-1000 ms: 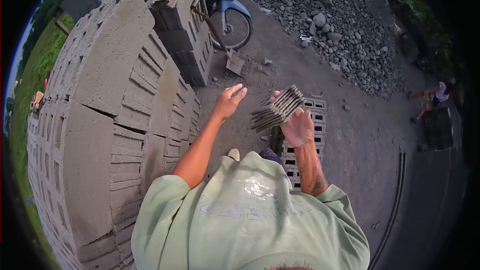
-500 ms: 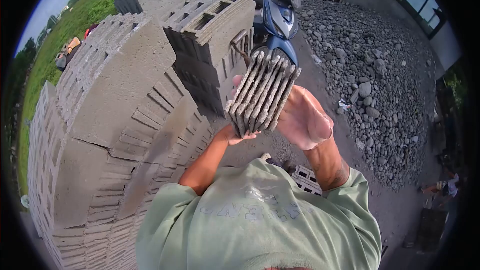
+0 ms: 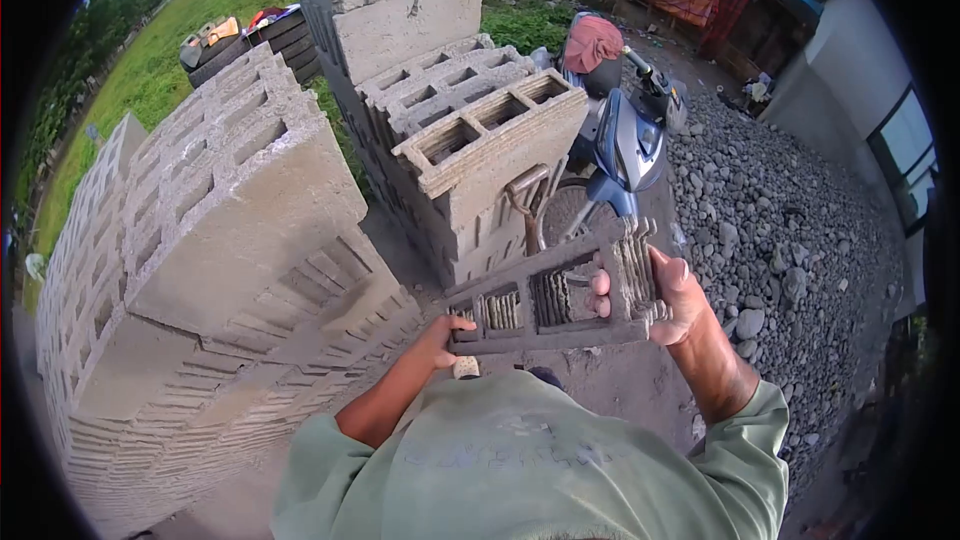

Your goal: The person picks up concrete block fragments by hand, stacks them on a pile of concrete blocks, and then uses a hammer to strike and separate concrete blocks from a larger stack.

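Observation:
A hollow concrete block (image 3: 560, 338) is held level in front of my body, its openings facing up towards me. My left hand (image 3: 436, 344) is closed on the block's left end, with the thumb over the edge. My right hand (image 3: 682, 298) grips the ridged right end, its fingers reaching into the nearest opening and the thumb outside. Just beyond the held block stands a stack of similar blocks (image 3: 505, 202), with one lying on top, openings upward. A larger stack of blocks (image 3: 250, 230) rises close on my left.
A tool handle (image 3: 529, 185) leans against the middle stack. Behind it a blue motorcycle (image 3: 630, 145) is parked, with a reddish cloth (image 3: 592, 43) on its seat. Gravel (image 3: 770, 240) spreads along the right. Tyres (image 3: 285, 43) lie beyond the left stack, near the grass.
The block has turned from end-on to lying across my body. My right hand, earlier open beside the block, has closed on its right end. My left hand has moved left; the view has tilted up.

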`<act>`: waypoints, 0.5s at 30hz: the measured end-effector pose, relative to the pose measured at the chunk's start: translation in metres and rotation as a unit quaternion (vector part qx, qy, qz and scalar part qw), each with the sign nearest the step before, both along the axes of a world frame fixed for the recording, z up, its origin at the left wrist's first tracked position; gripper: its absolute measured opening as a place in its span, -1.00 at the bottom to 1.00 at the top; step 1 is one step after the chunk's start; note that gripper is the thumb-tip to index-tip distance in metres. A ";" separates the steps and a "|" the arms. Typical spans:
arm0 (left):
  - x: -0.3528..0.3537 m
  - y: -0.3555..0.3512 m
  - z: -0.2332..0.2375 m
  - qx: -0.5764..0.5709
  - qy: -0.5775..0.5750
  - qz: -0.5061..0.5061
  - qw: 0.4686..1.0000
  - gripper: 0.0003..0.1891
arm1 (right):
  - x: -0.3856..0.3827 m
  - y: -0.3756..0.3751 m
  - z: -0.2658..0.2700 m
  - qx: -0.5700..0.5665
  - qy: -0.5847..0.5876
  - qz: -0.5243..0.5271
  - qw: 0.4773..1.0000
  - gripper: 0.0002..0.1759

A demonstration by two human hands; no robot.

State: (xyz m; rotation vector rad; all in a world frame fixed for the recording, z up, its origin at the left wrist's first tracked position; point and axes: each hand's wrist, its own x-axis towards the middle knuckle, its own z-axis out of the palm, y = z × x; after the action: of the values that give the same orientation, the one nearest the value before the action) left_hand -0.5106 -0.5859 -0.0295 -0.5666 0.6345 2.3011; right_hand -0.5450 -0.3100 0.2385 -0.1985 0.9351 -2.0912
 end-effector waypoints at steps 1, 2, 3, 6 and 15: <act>0.004 -0.008 0.002 -0.084 -0.020 0.055 0.995 -0.74 | -0.019 0.020 -0.011 0.082 0.016 0.009 0.996 -0.12; 0.007 -0.016 0.008 -0.115 0.011 0.088 0.989 -0.76 | -0.035 0.035 -0.023 0.159 0.032 0.018 0.987 -0.21; 0.008 -0.024 0.017 -0.148 0.046 0.120 0.981 -0.78 | -0.048 0.043 -0.028 0.204 0.014 0.026 0.979 -0.32; 0.018 -0.027 0.053 -0.302 0.021 0.119 0.946 -0.79 | -0.080 0.065 -0.057 0.269 -0.070 0.069 0.958 -0.45; 0.018 0.042 0.074 -0.553 0.043 0.216 0.804 -0.72 | -0.210 0.106 -0.108 0.324 0.053 0.157 0.931 -0.53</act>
State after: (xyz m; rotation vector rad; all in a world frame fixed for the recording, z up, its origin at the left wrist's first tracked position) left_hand -0.4927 -0.5437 0.0447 -1.2214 2.1136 2.1341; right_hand -0.7548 -0.2038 0.1302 -0.1033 1.4981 -1.4026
